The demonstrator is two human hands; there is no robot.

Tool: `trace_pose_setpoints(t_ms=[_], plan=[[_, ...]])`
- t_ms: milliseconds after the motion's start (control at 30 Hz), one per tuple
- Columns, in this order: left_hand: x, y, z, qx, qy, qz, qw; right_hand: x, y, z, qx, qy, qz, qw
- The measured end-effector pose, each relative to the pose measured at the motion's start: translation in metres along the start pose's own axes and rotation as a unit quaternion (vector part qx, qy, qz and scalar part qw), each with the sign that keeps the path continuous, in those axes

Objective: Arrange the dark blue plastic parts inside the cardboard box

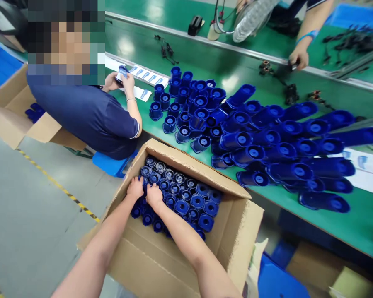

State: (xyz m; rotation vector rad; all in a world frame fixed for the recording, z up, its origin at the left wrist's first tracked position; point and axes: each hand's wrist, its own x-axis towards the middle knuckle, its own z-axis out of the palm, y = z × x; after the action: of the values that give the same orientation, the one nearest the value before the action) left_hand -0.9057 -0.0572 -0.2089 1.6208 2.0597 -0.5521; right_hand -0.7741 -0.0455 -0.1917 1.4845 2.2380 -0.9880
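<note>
Both my hands reach down into an open cardboard box [230, 244] packed with rows of blue plastic cylindrical housings [182, 206]. My left hand [135, 188] is at the left side of the rows, its fingers curled down onto a blue housing. Just to its right, my right hand [154, 194] is also closed, with bent fingers on a housing in the same area. My fingers partly hide the parts they grip. Some housings stand with round ends up; others toward the right show square flanges with a central hole.
Beside the box runs a green workbench [301, 219] carrying many blue housings [242, 140], some upright, others lying. A seated person [90, 116] at the left handles a small part. Across the bench, another person's hand [299, 57] is among dark wired parts. Another carton [6, 111] stands far left.
</note>
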Motion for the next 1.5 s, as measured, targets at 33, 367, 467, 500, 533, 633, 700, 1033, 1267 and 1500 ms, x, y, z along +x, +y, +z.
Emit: trace_pose_setpoints(t_ms=[33,367,467,500,533,633,700,1033,1267,1500], plan=[[0.001,0.002,0.0,0.004,-0.001,0.001,1.0,-0.006,-0.001,0.005,-0.001,0.0,0.006,1.0],[0.007,0.003,-0.019,-0.01,-0.051,0.003,0.999,0.025,-0.021,-0.002,0.054,-0.053,0.063,0.995],[-0.004,0.007,-0.032,-0.036,-0.054,-0.036,0.997,0.026,-0.023,-0.01,0.077,-0.059,0.083,0.992],[-0.011,0.011,-0.036,-0.047,-0.051,-0.054,0.996,0.025,-0.023,-0.012,0.084,-0.059,0.089,0.991],[-0.019,0.014,-0.04,-0.061,-0.049,-0.072,0.994,0.023,-0.023,-0.013,0.091,-0.059,0.094,0.99],[-0.058,0.026,-0.057,-0.13,-0.05,-0.085,0.987,0.016,-0.02,-0.017,0.118,-0.051,0.1,0.987],[-0.1,0.031,-0.073,-0.199,-0.054,-0.059,0.977,0.011,-0.014,-0.021,0.142,-0.039,0.097,0.984],[-0.382,-0.064,-0.049,-0.799,-0.295,0.021,0.523,-0.101,0.029,-0.057,0.313,0.091,0.083,0.942],[-0.439,-0.143,0.09,-0.849,-0.315,-0.165,0.391,-0.336,-0.05,-0.027,0.433,0.142,-0.038,0.889],[-0.418,-0.172,0.205,-0.812,-0.23,-0.32,0.43,-0.37,-0.165,0.203,0.574,0.06,0.187,0.795]])
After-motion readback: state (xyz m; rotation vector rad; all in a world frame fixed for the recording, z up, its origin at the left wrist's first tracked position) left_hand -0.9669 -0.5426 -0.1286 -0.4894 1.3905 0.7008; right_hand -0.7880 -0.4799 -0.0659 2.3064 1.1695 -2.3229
